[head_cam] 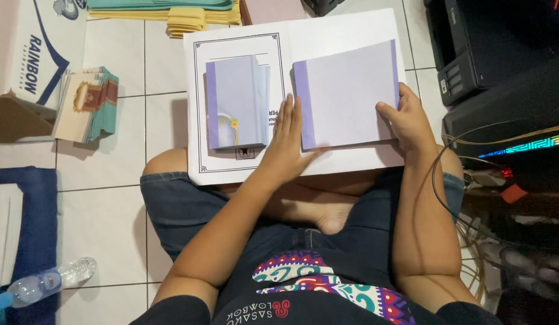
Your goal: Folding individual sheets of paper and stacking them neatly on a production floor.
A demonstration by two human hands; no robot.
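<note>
Centrally, the left hand (286, 139) is laid flat, fingers spread, on a white sheet (351, 27), its fingertips touching the left edge of a lilac sheet (345, 96). The right hand (409, 123) is closed on that sheet's right edge, thumb on top. A lilac stack (234, 102) is set just left of the left hand, on the same white sheet, which is rested on the knees. Printed cards (86, 105) are stacked on the tiled floor (117, 222) well to the left, beside a box (32, 54). A bottle (47, 283) is lain at lower left. Yellow paper (189, 18) is piled at top. A black printer (490, 42) and cables (466, 216) are seen at right.
</note>
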